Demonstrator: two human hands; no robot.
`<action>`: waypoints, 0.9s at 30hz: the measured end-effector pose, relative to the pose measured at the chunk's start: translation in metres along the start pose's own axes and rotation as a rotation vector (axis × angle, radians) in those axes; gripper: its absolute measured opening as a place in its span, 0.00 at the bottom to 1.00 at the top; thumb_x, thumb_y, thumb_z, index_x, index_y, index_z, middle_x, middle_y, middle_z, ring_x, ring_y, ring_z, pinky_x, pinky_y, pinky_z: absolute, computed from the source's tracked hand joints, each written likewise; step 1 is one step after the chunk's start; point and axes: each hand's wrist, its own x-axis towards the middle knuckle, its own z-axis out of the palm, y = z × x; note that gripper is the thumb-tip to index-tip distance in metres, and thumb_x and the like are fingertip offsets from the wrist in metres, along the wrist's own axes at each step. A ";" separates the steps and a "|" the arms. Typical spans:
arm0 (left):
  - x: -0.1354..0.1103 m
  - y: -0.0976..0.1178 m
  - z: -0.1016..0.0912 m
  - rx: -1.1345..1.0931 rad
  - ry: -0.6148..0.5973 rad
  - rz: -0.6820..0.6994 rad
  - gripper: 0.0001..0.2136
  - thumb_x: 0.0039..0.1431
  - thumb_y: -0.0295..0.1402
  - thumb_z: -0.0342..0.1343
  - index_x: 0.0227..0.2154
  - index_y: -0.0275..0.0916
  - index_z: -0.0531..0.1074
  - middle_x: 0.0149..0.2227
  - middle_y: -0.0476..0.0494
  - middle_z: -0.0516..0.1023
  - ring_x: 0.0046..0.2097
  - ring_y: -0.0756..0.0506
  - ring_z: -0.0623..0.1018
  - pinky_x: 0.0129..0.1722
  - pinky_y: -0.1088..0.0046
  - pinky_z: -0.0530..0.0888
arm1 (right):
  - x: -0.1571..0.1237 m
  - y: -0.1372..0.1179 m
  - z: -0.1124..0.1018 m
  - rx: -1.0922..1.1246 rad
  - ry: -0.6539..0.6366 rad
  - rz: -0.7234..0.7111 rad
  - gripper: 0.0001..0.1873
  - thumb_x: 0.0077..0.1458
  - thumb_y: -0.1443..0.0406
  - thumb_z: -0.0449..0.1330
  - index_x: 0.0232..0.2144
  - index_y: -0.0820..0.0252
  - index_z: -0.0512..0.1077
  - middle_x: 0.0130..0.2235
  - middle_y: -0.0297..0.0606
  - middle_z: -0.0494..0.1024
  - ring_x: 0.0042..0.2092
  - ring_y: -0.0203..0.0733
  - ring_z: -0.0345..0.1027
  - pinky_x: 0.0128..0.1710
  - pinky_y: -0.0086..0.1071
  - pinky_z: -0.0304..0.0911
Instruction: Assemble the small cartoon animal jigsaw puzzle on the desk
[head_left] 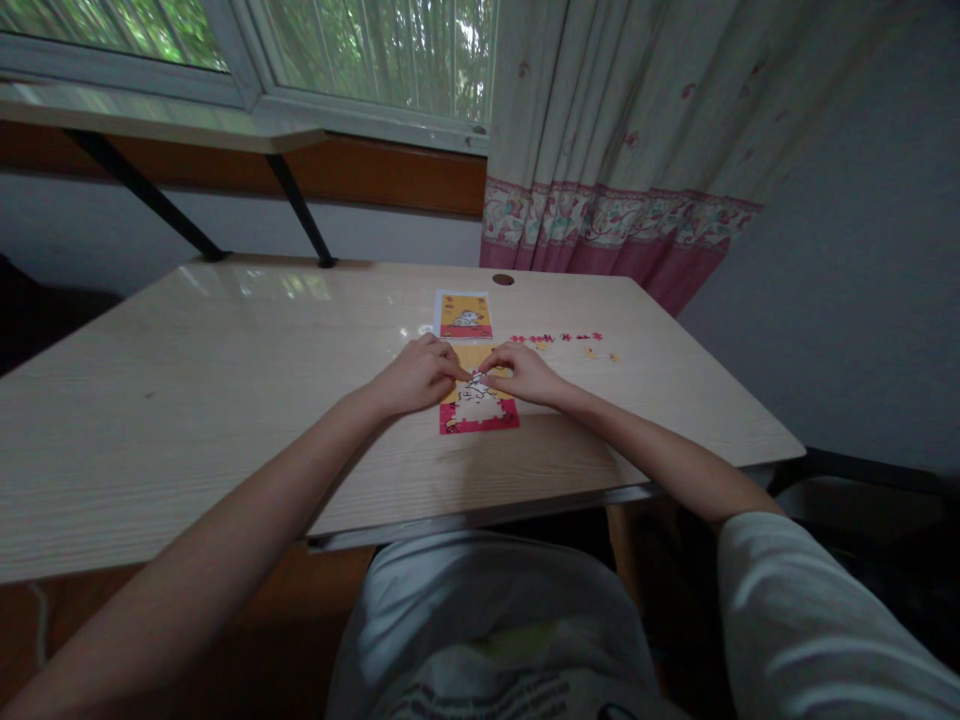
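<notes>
A partly assembled jigsaw puzzle (pixel 506 415) lies flat near the table's front edge. It has a red lower border, yellow upper parts, a white cartoon figure and a bare gap low in the middle. My left hand (pixel 424 375) rests at its left side with fingers curled and fingertips pressed near the figure. From the right, my right hand (pixel 529 375) pinches thumb and forefinger at a small white puzzle piece (pixel 478 379) in the upper middle. My fingers partly cover that piece and the puzzle's upper half.
Just behind the puzzle lies a picture sheet (pixel 466 312) with the same design. Loose red pieces (pixel 536 339) form a row at the right, with a few yellow pieces (pixel 589 352) nearer me. A cable hole (pixel 503 280) and curtain (pixel 592 210) are at the back.
</notes>
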 end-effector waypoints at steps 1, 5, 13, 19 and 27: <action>0.000 0.000 0.000 0.005 -0.003 0.004 0.18 0.56 0.26 0.48 0.42 0.45 0.81 0.37 0.41 0.77 0.41 0.43 0.70 0.46 0.61 0.65 | 0.000 0.000 0.000 -0.002 -0.003 -0.004 0.08 0.51 0.63 0.65 0.34 0.60 0.79 0.37 0.40 0.80 0.41 0.41 0.71 0.45 0.35 0.61; 0.000 0.001 0.001 0.026 0.002 0.002 0.18 0.56 0.26 0.48 0.41 0.46 0.81 0.36 0.42 0.76 0.40 0.43 0.69 0.45 0.61 0.65 | -0.001 0.001 0.000 -0.013 -0.012 -0.015 0.08 0.52 0.62 0.65 0.35 0.60 0.79 0.38 0.39 0.80 0.43 0.41 0.70 0.47 0.36 0.60; -0.002 0.004 -0.001 0.132 -0.010 0.017 0.16 0.60 0.29 0.48 0.43 0.47 0.80 0.38 0.39 0.76 0.41 0.41 0.68 0.41 0.62 0.64 | -0.006 -0.002 -0.005 -0.121 -0.025 -0.130 0.09 0.56 0.63 0.62 0.38 0.60 0.79 0.40 0.42 0.78 0.44 0.43 0.68 0.47 0.37 0.59; -0.004 0.009 -0.003 0.222 -0.003 0.046 0.15 0.61 0.30 0.50 0.43 0.47 0.79 0.38 0.39 0.76 0.43 0.39 0.67 0.41 0.62 0.62 | -0.009 -0.004 -0.011 -0.314 -0.056 -0.256 0.12 0.60 0.60 0.58 0.37 0.58 0.79 0.40 0.43 0.77 0.44 0.44 0.65 0.47 0.39 0.56; -0.001 0.018 -0.006 0.275 -0.046 0.073 0.12 0.62 0.33 0.51 0.41 0.44 0.80 0.37 0.39 0.75 0.43 0.39 0.67 0.40 0.63 0.62 | -0.007 -0.013 -0.012 -0.405 -0.155 -0.389 0.13 0.63 0.65 0.52 0.38 0.60 0.77 0.40 0.43 0.79 0.44 0.45 0.65 0.46 0.39 0.57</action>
